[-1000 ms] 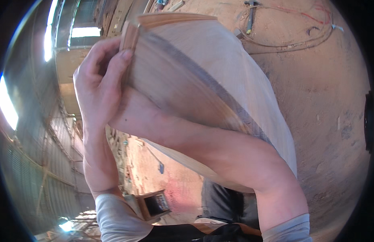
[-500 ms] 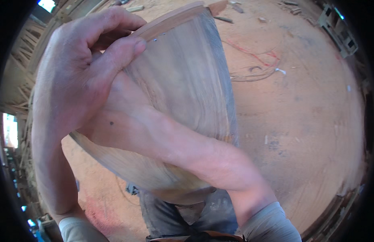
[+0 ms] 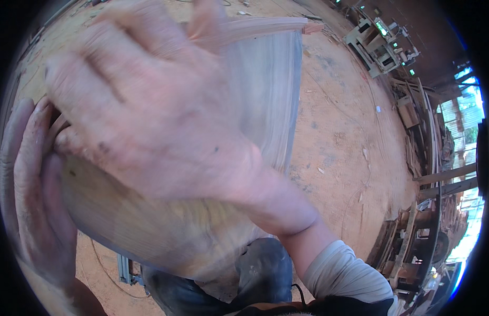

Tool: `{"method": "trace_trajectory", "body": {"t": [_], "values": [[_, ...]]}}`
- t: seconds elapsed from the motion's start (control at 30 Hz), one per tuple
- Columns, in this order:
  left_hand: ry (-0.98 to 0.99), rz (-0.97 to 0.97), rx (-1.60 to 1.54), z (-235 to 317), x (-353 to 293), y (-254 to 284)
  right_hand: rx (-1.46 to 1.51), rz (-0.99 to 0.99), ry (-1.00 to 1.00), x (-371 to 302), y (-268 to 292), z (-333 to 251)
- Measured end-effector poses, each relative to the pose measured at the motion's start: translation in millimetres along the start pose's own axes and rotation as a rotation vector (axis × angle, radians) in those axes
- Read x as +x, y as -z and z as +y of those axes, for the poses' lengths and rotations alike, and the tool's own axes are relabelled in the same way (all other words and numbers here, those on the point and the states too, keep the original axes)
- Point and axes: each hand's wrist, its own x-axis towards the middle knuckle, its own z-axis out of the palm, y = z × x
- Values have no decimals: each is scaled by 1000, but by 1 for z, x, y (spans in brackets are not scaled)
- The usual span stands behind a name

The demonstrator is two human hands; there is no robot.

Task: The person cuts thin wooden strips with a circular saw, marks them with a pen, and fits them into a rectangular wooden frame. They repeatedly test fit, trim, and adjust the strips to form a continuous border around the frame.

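A broad, curved wooden slab [image 3: 262, 79] with streaked grain and a dark right edge stands tilted before me, its lower end close to my knees. A reddish wood strip [image 3: 270, 25] runs along its far edge. My left hand [image 3: 36, 195] is at the slab's left edge, its long fingers upright along the outside and its inner side against the wood. Over the slab's upper left passes my right hand [image 3: 155, 105], back upward and smeared by motion. Its bent fingers lie close to my left fingertips; whether they grip anything is hidden. A small brown edge shows between the two hands.
Dusty reddish ground [image 3: 334, 142] with scattered chips and thin cords surrounds the slab. A pale machine [image 3: 373, 45] stands at the far right, with stacked timber [image 3: 413, 116] nearer along that side. A metal piece [image 3: 126, 268] lies beside my legs.
My left hand has let go of its pinch at the far edge and moved down to the left edge. My right hand has come up in front of it. The view has turned.
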Motion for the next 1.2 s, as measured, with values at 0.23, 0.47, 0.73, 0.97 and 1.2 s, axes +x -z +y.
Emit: {"method": "trace_trajectory", "body": {"t": [0.23,0.47,0.73,0.97,1.2], "values": [[398,285,29,-16,-88,-13,-81,-32,23,2,12,-11],[1225,301,-603,-22,-346,-91,-205,-107,9,9,57,-22],[2082,-373,-661,57,-561,-203,-170,-336,-172,-1,68,-35],[1448,-836,-947,103,-437,-92,12,-395,-265,3,85,-26],[1275,-1063,-978,178,-351,122,-13,-599,-499,26,157,-83]]}}
